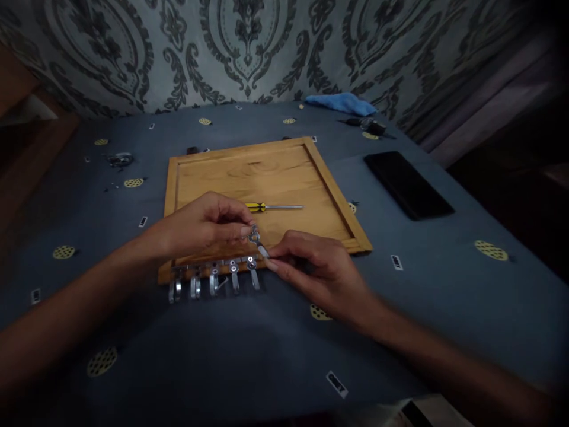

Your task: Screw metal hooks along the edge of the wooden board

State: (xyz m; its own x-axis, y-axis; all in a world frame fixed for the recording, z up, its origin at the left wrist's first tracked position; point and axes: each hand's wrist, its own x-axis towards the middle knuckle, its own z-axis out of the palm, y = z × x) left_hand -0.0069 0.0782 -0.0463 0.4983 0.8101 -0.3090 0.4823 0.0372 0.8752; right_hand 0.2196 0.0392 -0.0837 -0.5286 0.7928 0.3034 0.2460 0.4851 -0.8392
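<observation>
While your left hand point(208, 224) and right hand point(322, 270) are angling inward, fingertips pinching opposite ends of a small metal hook point(255, 236) above the wooden board's point(249, 172) near edge, the board is lying on a blue tablecloth point(200, 367) before a patterned curtain point(246, 47).

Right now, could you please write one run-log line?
left hand: holds small metal piece | right hand: holds same piece | screwdriver: on wooden board | metal fittings: along its near edge
</observation>
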